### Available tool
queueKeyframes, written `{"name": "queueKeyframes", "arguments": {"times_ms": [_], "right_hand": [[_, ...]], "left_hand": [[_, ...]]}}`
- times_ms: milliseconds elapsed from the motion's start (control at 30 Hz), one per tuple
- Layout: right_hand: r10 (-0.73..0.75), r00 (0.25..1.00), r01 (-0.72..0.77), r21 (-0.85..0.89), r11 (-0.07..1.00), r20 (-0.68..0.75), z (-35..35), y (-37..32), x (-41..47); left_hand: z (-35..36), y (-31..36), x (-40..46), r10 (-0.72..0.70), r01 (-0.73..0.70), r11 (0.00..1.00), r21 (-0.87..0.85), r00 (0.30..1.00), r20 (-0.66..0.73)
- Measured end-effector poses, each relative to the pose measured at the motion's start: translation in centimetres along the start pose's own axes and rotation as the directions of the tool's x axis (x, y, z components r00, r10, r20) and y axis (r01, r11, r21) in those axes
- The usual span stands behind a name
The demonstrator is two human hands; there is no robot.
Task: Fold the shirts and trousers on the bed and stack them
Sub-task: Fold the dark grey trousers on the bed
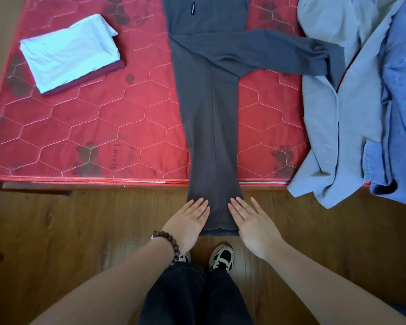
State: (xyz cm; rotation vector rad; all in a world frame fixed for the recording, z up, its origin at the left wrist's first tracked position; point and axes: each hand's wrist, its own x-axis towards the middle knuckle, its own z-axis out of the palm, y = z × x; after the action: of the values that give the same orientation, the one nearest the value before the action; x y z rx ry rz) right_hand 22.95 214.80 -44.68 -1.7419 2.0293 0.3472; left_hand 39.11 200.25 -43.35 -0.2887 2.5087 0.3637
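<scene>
Both flat-fingered, left hand (188,218) and right hand (252,221) flanking trousers (212,127) hem: smooth evenly before folding hem toward far waistband.

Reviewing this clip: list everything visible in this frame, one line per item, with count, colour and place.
dark grey garment: 1, charcoal, mid-bed, lower end hanging over the near edge
folded stack: 1, pale blue on maroon, far left of bed
unfolded clothes pile: light grey-blue and denim blue pieces, right side of bed
mattress: 1, red, quilted
floor: brown wood, below the bed
shoes: 2, black and white, on floor
bead bracelet: 1, dark brown, left wrist
left hand: flat, fingers on garment's left edge
right hand: flat, fingers on garment's right edge
</scene>
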Motion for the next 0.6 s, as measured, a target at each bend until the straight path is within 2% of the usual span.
{"name": "queueKeyframes", "arguments": {"times_ms": [100,300,433,500,567,600], "right_hand": [[0.074,0.986,-0.075,-0.003,0.997,0.152,0.2,0.0,0.7],[0.158,0.954,-0.161,-0.008,0.987,0.254,1.7,-0.2,1.6],[0.147,0.941,-0.166,0.037,0.985,0.306,2.1,0.0,1.6],[0.128,0.961,-0.16,0.116,0.98,0.243,2.3,0.2,1.4],[0.149,0.986,-0.164,0.261,0.951,0.076,2.2,0.5,1.8],[0.195,0.981,-0.178,0.331,0.927,-0.021,2.0,0.8,2.3]], "left_hand": [[0.6,0.3,1.0,0.014,-0.013,1.0,-0.01,0.999,0.051],[2.5,0.8,3.4,0.042,-0.041,0.999,-0.012,0.991,0.13],[3.5,0.2,4.3,0.106,-0.095,0.993,-0.072,0.981,0.165],[3.4,-0.4,4.0,0.1,-0.089,0.984,-0.154,0.993,0.068],[3.0,-1.2,3.7,0.03,-0.067,0.979,-0.191,0.982,-0.189],[2.8,-1.8,3.9,-0.047,-0.019,0.981,-0.195,0.943,-0.329]]}}
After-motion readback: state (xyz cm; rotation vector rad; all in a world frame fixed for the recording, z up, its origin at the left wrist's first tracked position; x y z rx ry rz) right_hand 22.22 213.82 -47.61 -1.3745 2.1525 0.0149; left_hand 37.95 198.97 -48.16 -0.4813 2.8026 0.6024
